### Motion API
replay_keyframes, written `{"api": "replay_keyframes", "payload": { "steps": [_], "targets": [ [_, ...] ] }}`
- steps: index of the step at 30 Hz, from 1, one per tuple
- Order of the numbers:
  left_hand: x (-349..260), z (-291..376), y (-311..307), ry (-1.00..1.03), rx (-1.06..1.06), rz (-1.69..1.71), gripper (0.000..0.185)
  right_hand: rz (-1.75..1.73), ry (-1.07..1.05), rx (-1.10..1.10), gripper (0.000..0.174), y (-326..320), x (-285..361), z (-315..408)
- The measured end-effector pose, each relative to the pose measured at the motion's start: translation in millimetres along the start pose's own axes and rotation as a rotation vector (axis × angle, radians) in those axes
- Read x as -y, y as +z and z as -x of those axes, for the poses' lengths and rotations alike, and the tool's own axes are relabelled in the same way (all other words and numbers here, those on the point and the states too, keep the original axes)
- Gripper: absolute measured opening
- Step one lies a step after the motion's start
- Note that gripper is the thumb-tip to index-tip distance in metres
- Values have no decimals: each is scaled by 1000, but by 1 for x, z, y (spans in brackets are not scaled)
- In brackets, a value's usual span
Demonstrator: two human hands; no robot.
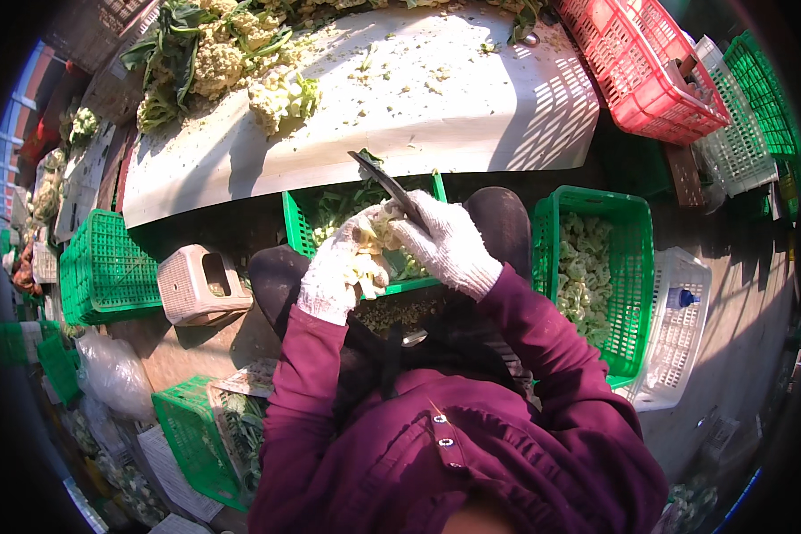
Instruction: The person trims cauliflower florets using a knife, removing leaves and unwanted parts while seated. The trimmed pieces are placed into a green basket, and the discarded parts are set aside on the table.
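My left hand (pixel 334 267), in a white knit glove, holds a piece of cauliflower (pixel 367 270) with pale cut stems. My right hand (pixel 450 243), gloved the same way, grips a knife (pixel 387 181); its dark blade points up and to the left, and the handle is mostly hidden in the palm. Both hands are close together above a green plastic crate (pixel 297 223) between my knees, which holds leaves and trimmings. Beyond it, cauliflower heads with leaves (pixel 220 63) and a cut cauliflower piece (pixel 282 100) lie on a white-covered table (pixel 400 133) strewn with crumbs.
A green crate of cauliflower florets (pixel 631 280) stands on the right, beside a white crate (pixel 691 334). At the upper right is a red crate (pixel 667 100). A plastic stool (pixel 183 287) and green crates (pixel 110 267) stand on the left, with another (pixel 193 440) at the lower left.
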State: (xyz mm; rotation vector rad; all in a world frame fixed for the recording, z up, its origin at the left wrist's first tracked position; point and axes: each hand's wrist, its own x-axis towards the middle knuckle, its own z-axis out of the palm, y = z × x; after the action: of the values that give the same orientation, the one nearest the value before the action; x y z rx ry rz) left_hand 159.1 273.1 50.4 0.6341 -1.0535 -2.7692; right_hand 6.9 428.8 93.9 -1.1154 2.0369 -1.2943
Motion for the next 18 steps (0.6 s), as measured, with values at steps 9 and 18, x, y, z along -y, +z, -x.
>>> {"api": "replay_keyframes", "payload": {
  "steps": [9, 18],
  "targets": [
    [25, -62, 79, -148, 23, 596, 61, -2088, 356, -113, 32, -23, -53, 37],
    [116, -96, 222, -397, 231, 314, 50, -1984, 26, -459, 32, -114, -92, 166]
  ]
}}
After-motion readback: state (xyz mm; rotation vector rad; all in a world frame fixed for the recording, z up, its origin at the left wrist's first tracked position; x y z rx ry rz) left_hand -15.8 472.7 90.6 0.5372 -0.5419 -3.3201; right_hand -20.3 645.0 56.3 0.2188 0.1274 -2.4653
